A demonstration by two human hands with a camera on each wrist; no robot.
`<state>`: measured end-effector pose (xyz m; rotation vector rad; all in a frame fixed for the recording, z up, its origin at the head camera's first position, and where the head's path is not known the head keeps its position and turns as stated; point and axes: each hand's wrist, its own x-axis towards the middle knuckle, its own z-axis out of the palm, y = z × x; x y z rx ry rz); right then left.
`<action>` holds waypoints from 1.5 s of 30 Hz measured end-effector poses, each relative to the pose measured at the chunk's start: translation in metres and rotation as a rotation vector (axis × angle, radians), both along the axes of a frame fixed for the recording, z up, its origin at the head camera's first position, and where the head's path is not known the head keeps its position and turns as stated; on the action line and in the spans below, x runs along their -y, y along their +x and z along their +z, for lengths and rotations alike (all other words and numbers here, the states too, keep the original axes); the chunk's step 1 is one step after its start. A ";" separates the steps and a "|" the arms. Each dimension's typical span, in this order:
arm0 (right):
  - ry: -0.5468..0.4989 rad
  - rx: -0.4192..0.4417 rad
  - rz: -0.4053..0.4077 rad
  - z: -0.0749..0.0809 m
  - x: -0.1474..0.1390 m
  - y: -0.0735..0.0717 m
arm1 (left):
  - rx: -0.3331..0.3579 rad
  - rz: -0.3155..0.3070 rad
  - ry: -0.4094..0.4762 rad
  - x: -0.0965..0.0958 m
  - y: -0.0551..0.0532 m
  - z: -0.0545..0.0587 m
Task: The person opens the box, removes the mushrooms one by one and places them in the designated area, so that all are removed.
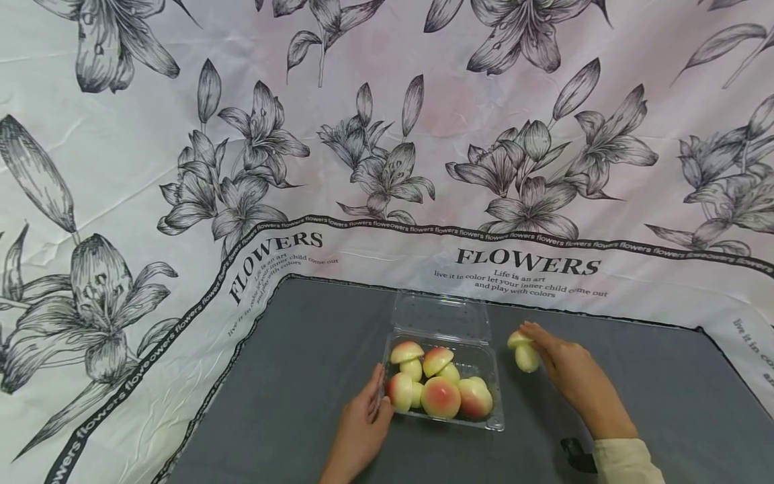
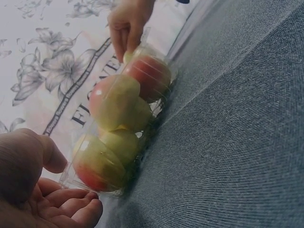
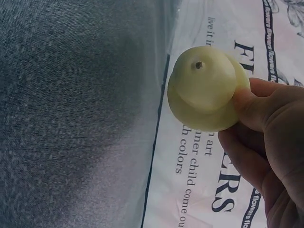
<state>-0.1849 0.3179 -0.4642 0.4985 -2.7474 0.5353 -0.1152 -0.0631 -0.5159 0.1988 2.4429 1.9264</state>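
Observation:
A clear plastic clamshell box (image 1: 498, 403) sits in the middle of the grey cloth, its lid (image 1: 441, 317) folded back. Inside lie several toy mushrooms (image 1: 441, 396) with red-and-yellow caps and pale stems. My left hand (image 1: 361, 425) pinches the box's left edge between thumb and fingers, as the left wrist view also shows. To the right of the box, my right hand (image 1: 574, 378) holds another mushroom (image 3: 204, 85) by its cap. The right wrist view shows its pale rounded stem end with a small dark spot, facing the camera; the cap's top is hidden.
Grey cloth (image 1: 290, 376) covers the table around the box. Behind it rises a white sheet (image 1: 387, 262) printed with lilies and lettering. A small black object (image 1: 577, 455) lies near the right sleeve (image 1: 625, 460).

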 end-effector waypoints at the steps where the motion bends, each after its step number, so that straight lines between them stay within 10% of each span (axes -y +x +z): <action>1: 0.002 -0.003 0.005 -0.001 0.000 -0.001 | -0.001 0.002 0.001 0.000 0.000 0.000; 45: 0.003 -0.137 0.117 -0.025 0.000 -0.008 | 0.030 0.002 -0.007 0.001 0.000 0.000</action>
